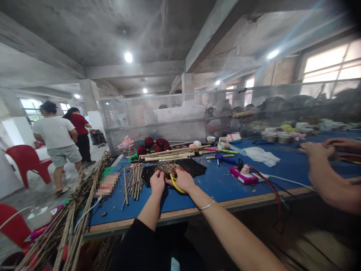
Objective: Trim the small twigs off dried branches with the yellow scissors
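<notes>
My right hand (182, 181) is closed on scissors with yellow and red handles (177, 185); their blades point up and left over the black cloth. Beside it my left hand (157, 181) is closed, fingertips pinched near the blades; what it holds is too small to make out. Brown chips and cuttings (168, 166) lie on the black cloth (194, 166) just beyond both hands. A row of cut thin sticks (135, 181) rests on the blue table top left of my left hand.
Long sticks (76, 210) are heaped at the table's left end. Dark red yarn balls (149, 142) and longer rods lie at the back. A purple power strip (244, 175) with cables sits to the right. Another person's hands (317, 150) work at far right; two people stand at left.
</notes>
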Tool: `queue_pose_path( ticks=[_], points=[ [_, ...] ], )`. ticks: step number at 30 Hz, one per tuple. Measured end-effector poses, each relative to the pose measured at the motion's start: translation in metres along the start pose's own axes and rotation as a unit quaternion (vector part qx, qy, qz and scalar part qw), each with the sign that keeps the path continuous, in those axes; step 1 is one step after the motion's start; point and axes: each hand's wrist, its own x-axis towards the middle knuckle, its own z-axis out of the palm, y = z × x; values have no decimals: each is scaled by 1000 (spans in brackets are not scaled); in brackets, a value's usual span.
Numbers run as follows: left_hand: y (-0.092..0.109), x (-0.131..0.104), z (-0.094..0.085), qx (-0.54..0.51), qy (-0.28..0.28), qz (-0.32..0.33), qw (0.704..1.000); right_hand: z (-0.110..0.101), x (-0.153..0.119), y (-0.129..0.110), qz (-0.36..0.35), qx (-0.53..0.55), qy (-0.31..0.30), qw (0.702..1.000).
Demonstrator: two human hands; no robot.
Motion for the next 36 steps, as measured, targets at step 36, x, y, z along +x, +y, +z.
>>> queue_pose_path(
  ticks=[36],
  points=[
    [10, -4, -5, 194, 21, 107, 975, -4, -1, -3, -5, -25, -31, 999]
  ],
)
